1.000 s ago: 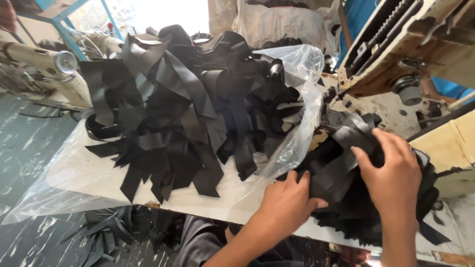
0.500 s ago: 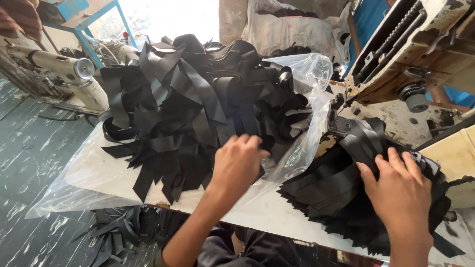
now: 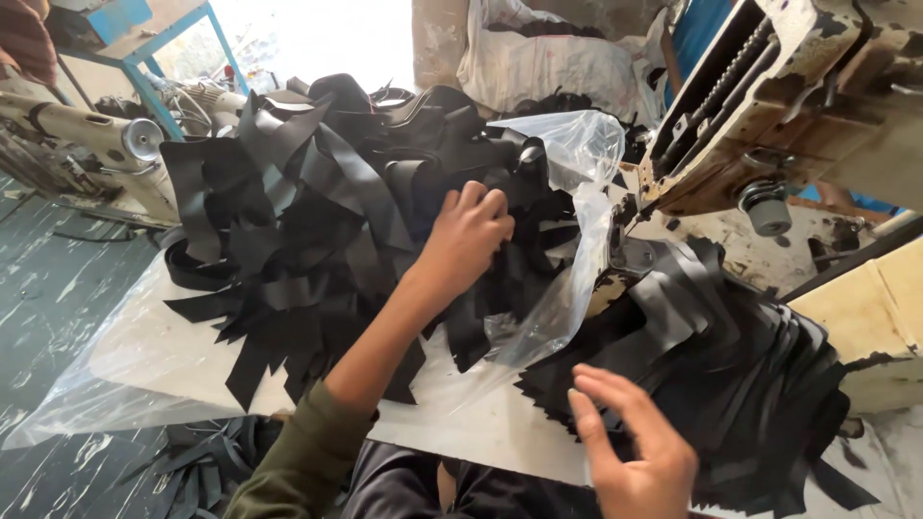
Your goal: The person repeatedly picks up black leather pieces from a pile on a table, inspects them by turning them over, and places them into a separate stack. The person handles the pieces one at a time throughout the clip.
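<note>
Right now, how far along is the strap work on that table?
Done, it seems: a stack of black pieces lies by the sewing machine. In hand: the left hand reaches into the big heap of black straps on the clear plastic sheet; whether it grips one is hidden. The right hand hovers open near the stack. Left: the heap looks large, so much remains.

Glossy black straps, clear crinkled plastic sheet, chipped painted metal machine
</note>
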